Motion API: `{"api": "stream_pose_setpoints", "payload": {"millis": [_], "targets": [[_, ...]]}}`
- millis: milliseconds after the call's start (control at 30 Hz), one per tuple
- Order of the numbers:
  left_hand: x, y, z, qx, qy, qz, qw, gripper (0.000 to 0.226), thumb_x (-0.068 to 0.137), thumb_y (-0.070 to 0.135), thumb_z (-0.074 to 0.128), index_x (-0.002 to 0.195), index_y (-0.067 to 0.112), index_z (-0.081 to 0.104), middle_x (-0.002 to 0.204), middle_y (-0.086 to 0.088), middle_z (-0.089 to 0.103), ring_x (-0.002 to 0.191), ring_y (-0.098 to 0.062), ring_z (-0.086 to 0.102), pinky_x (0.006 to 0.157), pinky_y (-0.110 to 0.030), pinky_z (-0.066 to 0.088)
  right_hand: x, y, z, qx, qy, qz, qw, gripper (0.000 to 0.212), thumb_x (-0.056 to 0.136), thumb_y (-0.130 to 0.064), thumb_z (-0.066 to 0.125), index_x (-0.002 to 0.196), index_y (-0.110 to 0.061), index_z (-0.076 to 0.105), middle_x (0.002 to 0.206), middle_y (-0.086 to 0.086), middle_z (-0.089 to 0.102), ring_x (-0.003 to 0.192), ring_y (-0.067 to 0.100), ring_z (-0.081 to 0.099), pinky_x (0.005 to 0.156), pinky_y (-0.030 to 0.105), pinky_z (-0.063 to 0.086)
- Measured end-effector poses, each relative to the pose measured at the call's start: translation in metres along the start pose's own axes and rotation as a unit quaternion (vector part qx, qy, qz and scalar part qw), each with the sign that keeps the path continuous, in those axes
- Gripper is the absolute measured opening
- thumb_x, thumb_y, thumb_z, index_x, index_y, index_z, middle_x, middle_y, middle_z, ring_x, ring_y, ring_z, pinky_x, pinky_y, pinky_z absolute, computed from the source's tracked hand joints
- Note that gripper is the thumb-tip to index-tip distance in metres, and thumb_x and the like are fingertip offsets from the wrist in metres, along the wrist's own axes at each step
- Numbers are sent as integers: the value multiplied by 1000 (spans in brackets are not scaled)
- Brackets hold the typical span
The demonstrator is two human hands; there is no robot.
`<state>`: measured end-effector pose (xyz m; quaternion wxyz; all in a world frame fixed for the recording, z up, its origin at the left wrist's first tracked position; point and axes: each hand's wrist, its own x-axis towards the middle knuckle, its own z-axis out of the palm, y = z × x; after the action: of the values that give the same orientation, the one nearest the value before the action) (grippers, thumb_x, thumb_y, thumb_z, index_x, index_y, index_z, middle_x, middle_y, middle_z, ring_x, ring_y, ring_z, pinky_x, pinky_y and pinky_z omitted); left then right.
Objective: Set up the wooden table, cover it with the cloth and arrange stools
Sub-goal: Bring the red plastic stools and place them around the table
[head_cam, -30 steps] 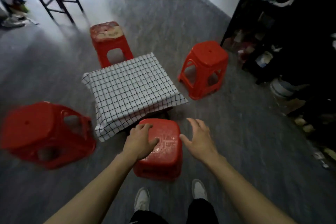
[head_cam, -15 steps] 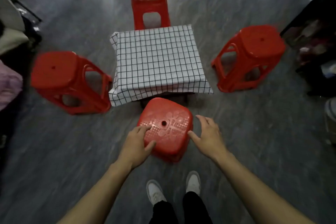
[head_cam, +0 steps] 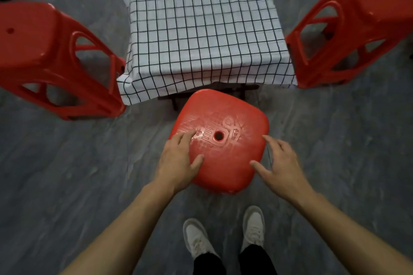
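- Our left hand (head_cam: 178, 163) rests flat on the near red stool (head_cam: 220, 140), grip wide.
- Our right hand (head_cam: 282, 167) spreads wide beside it.
- The stool stands just before the checked cloth (head_cam: 201, 24) covering the desk.

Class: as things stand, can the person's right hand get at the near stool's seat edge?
Probably yes. The right hand is open, right beside the near stool at its right edge, with nothing between them; the left hand rests on the seat's other side.
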<state>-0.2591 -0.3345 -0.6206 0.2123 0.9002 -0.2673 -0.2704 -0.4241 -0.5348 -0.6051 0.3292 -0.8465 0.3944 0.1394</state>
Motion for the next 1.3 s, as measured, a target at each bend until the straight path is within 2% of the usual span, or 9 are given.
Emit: {"api": "stream_pose_setpoints", "payload": {"millis": [133, 267, 333, 433, 700, 900, 1033, 1167, 1300], "targets": [[29, -24, 17, 22, -7, -6, 1000, 86, 78, 52, 73, 149, 39, 26, 160, -8, 14, 143, -29, 24, 115, -46, 31, 24, 6, 33, 50, -3, 11, 999, 92, 78, -50, 76, 152, -36, 24, 152, 9, 28, 140, 27, 32, 115, 44, 33], [55, -35, 25, 66, -23, -14, 997, 103, 69, 65, 74, 150, 51, 12, 163, -4, -7, 148, -32, 7, 116, -54, 26, 43, 9, 58, 88, 6, 30, 996, 109, 67, -58, 81, 151, -48, 11, 160, 7, 9, 146, 31, 22, 116, 54, 30], [66, -39, 28, 70, -43, -28, 996, 107, 67, 65, 76, 150, 52, 10, 163, -5, -8, 148, -33, 5, 117, -55, 25, 50, 10, 66, 89, 17, 44, 995, 116, 65, -58, 82, 151, -49, 6, 160, 6, 3, 146, 33, 21, 117, 53, 29], [74, -45, 31, 51, -77, -50, 994, 114, 63, 62, 81, 148, 56, 6, 162, -9, -4, 147, -36, 9, 115, -58, 28, 56, 9, 73, 110, 22, 67, 992, 123, 62, -53, 86, 152, -45, 3, 157, 8, 9, 142, 32, 29, 116, 49, 32], [73, -44, 32, 24, -61, -53, 996, 118, 60, 61, 83, 149, 53, 7, 153, -11, 15, 139, -33, 23, 110, -52, 33, 60, 10, 85, 123, 68, 67, 988, 129, 53, -40, 94, 152, -43, 10, 149, 9, 21, 136, 30, 35, 114, 48, 35], [33, -45, 52, -25, -41, -88, 995, 115, 66, 54, 83, 152, 48, 6, 149, -12, 18, 138, -33, 25, 113, -50, 32, 77, 17, 65, 67, 30, 23, 997, 130, 47, -41, 95, 150, -46, 16, 147, 2, 26, 135, 27, 36, 112, 47, 37], [13, -47, 63, -62, -34, -109, 992, 110, 73, 51, 79, 153, 45, 5, 150, -12, 17, 139, -33, 26, 114, -50, 33, 87, 17, 54, 25, -5, -29, 999, 126, 51, -52, 91, 150, -49, 14, 154, -5, 18, 140, 28, 29, 114, 53, 33], [24, -46, 54, -46, -15, -86, 995, 100, 78, 50, 75, 153, 46, 7, 155, -10, 15, 142, -32, 24, 115, -50, 31, 88, 20, 52, 10, -9, -27, 1000, 121, 59, -51, 89, 151, -49, 10, 158, 2, 12, 144, 31, 25, 115, 50, 30], [54, -41, 42, -29, -27, -114, 993, 104, 75, 55, 76, 149, 55, 4, 158, -16, 12, 144, -38, 22, 114, -52, 27, 90, 17, 50, 11, -24, 4, 1000, 122, 59, -52, 89, 149, -53, 6, 147, 9, 22, 133, 35, 40, 108, 53, 39]]}}
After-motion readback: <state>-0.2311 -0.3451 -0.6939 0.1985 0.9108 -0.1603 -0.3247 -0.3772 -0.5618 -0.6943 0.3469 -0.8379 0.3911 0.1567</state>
